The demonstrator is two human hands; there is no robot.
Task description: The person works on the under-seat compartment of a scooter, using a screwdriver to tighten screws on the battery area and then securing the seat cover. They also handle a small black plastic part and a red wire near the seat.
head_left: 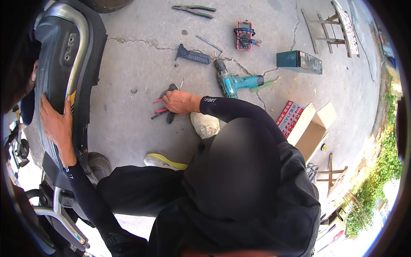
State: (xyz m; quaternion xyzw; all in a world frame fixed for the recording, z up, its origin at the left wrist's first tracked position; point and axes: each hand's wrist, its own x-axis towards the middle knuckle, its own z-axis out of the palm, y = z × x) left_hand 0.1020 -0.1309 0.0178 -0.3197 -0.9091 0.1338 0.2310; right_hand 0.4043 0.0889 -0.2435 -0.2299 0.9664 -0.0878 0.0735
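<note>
My left hand (58, 124) lies with fingers spread on the dark grey footboard panel (55, 55) of a scooter-like vehicle, next to its curved silver rail (79, 55). On the concrete ahead of me, my right hand (182, 103) reaches down to a small cluster of tools. Its fingers are curled in and partly hidden, so what they hold cannot be made out. Red-handled pliers or cutters (161, 111) and black pieces (170, 117) lie right by those fingers.
A teal cordless drill (231, 83), black ribbed drill battery (195, 56), large pliers (195, 9) and red-cased multimeter (245, 26) lie farther off. To the right are a dark block-shaped battery (299, 61), an opened carton (308, 135) and a wooden stool (336, 30). Another person's hand (34, 70) shows far left.
</note>
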